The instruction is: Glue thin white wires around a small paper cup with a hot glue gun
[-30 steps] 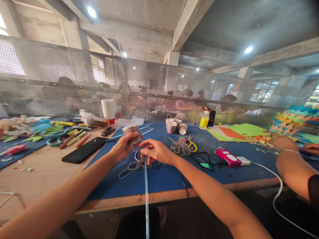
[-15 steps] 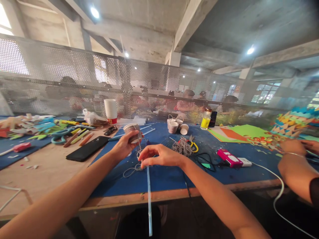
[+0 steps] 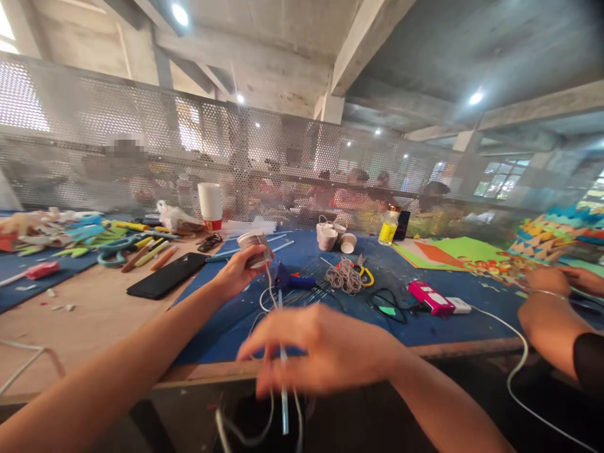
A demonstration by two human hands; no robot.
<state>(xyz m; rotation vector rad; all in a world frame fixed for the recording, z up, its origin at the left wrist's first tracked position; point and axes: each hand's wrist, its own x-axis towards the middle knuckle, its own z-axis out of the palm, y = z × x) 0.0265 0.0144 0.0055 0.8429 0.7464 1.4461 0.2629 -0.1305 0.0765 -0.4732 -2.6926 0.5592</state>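
left hand: i have my left hand (image 3: 238,270) grasping a small, pale paper cup banded with grey cord (image 3: 255,248). the grip is firm around the side of the cup. the cup is tilted, its rim towards the upper left, and it is held above the dark-blue table mat (image 3: 306,248).

right hand: i have my right hand (image 3: 321,352) at the front edge of the table, well apart from the cup. its fingers are bent and blurred on my feed. a thin, light-grey strand of cord (image 3: 272,286) runs from the cup down towards this hand, and loops hang below the fingers. i cannot tell whether the fingers pinch the strand.

centre of the mat: a blue glue gun (image 3: 295,281) lies just beyond the right hand. a long, narrow, translucent light-blue rod (image 3: 284,412) extends from near the glue gun, past the fingers and out over the table edge.

right of the glue gun: i locate a tangled bundle of grey cord (image 3: 343,277) beside a pair of yellow-handled scissors (image 3: 368,277). behind the bundle stand small, pale cups with looped cord handles (image 3: 326,236); next to them a similar cup (image 3: 348,243) lies on its side.

left of the mat: a flat, black smartphone (image 3: 166,275) rests on the brown tabletop (image 3: 99,314). a tall stack of white paper cups (image 3: 210,201) stands upright behind it.
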